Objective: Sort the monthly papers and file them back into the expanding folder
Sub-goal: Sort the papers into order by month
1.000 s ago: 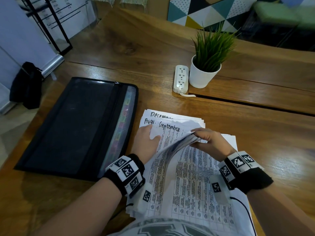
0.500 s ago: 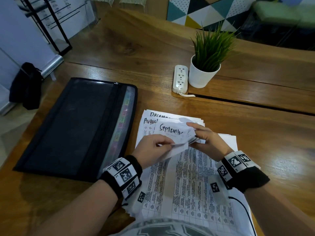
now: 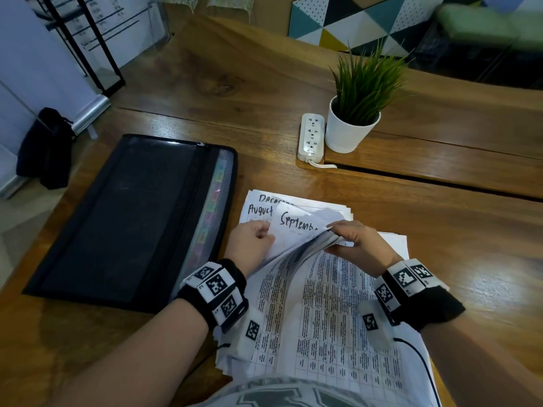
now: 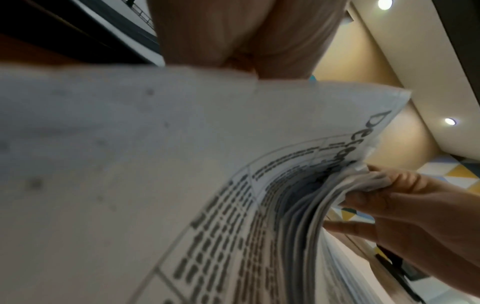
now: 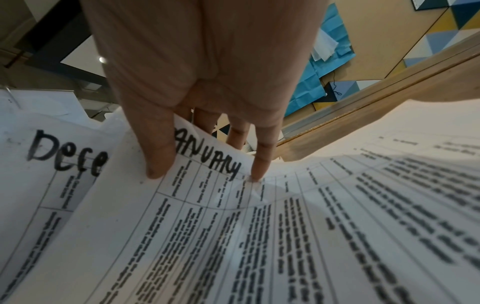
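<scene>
A stack of printed table sheets [image 3: 323, 324] lies on the wooden table in front of me. A black expanding folder [image 3: 132, 218] lies flat to its left, its coloured tabs showing through the mesh edge. My left hand [image 3: 264, 235] pinches the left edge of a lifted sheet headed September [image 3: 293, 227]. Sheets headed August [image 3: 258, 210] and December [image 3: 273, 198] show behind it. My right hand [image 3: 333, 230] grips the raised top corners of several sheets, bent up off the stack. In the right wrist view its thumb [image 5: 158, 156] presses a sheet headed January [image 5: 207, 160].
A white pot with a green plant [image 3: 352, 124] and a white power strip [image 3: 311, 136] stand beyond the papers, by a raised table board [image 3: 440, 171]. A black bag [image 3: 44, 148] sits on the floor at the far left.
My left hand went from lying flat on the stack to pinching the September sheet, then drew it a little to the left. My right hand keeps its grip on the raised sheet corners.
</scene>
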`<action>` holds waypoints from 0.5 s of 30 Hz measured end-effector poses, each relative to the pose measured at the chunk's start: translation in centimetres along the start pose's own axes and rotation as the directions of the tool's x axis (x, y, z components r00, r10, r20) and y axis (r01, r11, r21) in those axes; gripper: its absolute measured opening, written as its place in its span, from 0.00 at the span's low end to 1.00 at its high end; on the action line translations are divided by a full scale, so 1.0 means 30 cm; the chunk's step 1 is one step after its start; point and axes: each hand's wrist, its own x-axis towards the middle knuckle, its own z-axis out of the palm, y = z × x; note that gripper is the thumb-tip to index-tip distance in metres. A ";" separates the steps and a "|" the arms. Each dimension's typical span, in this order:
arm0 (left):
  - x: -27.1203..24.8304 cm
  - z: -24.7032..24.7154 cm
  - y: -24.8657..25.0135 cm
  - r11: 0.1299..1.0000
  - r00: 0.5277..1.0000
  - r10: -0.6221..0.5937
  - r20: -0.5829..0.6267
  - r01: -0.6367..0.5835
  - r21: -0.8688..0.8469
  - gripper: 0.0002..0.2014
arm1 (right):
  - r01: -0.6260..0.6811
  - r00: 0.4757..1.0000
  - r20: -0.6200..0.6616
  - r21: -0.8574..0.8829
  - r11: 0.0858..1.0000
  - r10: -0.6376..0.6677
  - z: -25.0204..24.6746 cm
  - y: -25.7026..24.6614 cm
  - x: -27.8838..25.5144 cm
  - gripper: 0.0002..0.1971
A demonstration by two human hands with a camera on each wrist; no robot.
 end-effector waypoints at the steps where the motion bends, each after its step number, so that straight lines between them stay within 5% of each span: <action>1: 0.000 -0.001 0.000 0.999 1.000 -0.014 -0.006 0.014 -0.050 0.13 | 0.004 1.000 -0.003 0.006 1.000 -0.004 0.001 0.001 -0.001 0.09; 6: 0.001 -0.009 0.015 0.993 1.000 -0.018 0.026 0.021 -0.118 0.13 | -0.040 0.999 -0.012 -0.019 0.999 0.040 0.015 0.032 -0.002 0.17; 12: 0.002 0.013 0.012 0.993 1.000 0.018 0.018 -0.015 -0.114 0.13 | -0.003 1.000 -0.005 -0.023 1.000 0.003 -0.002 0.006 -0.002 0.12; 15: 0.004 0.009 0.003 0.982 1.000 0.023 0.001 -0.022 -0.189 0.05 | 0.050 0.999 0.000 -0.005 0.999 -0.050 -0.014 -0.007 -0.007 0.09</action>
